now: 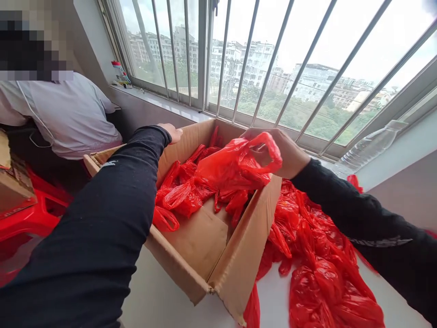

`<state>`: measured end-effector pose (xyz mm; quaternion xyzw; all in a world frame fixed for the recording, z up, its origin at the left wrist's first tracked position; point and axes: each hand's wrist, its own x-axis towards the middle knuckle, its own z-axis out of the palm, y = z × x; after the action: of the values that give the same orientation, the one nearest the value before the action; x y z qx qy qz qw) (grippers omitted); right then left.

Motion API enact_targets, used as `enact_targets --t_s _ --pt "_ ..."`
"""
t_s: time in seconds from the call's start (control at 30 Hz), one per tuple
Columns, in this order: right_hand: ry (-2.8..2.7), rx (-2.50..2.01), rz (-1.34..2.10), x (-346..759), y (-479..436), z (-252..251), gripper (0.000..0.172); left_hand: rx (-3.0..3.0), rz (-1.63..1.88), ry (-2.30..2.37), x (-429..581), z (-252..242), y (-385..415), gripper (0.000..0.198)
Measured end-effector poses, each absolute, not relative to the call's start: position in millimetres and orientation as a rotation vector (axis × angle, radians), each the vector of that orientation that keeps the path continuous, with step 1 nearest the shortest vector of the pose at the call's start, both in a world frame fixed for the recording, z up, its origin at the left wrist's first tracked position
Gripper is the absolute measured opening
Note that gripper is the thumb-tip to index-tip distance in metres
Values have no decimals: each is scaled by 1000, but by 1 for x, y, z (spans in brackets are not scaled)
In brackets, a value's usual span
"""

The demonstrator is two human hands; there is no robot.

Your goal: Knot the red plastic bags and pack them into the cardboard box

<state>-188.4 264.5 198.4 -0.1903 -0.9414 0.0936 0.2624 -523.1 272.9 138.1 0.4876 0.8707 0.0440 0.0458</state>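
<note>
1. Holding a red plastic bag (221,166) near the centre of the frame, the right hand (273,148) has its grip closed about the bag by one looped handle, fingers partly hidden behind the film.
2. That bag hangs over the right wall of an open cardboard box (251,241), its body slanting toward the middle of the box.
3. Left of centre, the left hand (173,133) is at the far left wall of the box; its fingers are out of sight, so I cannot tell whether that grip is wide or narrow.
4. Inside the box, more red bags (186,202) lie crumpled along the left and far sides, while brown cardboard shows at the near end of its floor.
5. At lower right, a large heap of red bags (317,269) spreads beside the box over a white table (150,291).
6. Dark sleeves cover both arms, the left sleeve (102,205) crossing the lower left and the right sleeve (362,218) coming in from the right edge.
7. Across the top, a barred window (246,59) looks out on buildings and trees; a clear plastic bottle (372,148) leans at its right, and a red-lidded jar (119,73) stands on the sill at upper left.
8. At upper left, a person (73,114) wears a white shirt; below, a smaller carton (17,187) rests on a red stool (41,212).
</note>
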Motion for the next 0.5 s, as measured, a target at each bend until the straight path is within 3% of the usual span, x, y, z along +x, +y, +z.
enact_targets --t_s 0.17,0.43,0.5 --pt "-2756 -519 -31 -214 272 179 18 1482 155 2652 -520 139 272 47" --pt "-2975 -600 -151 -243 278 147 24 1534 151 2648 -517 142 269 42" --pt "-3099 -562 -109 -249 277 144 32 1588 174 2643 -517 143 269 42"
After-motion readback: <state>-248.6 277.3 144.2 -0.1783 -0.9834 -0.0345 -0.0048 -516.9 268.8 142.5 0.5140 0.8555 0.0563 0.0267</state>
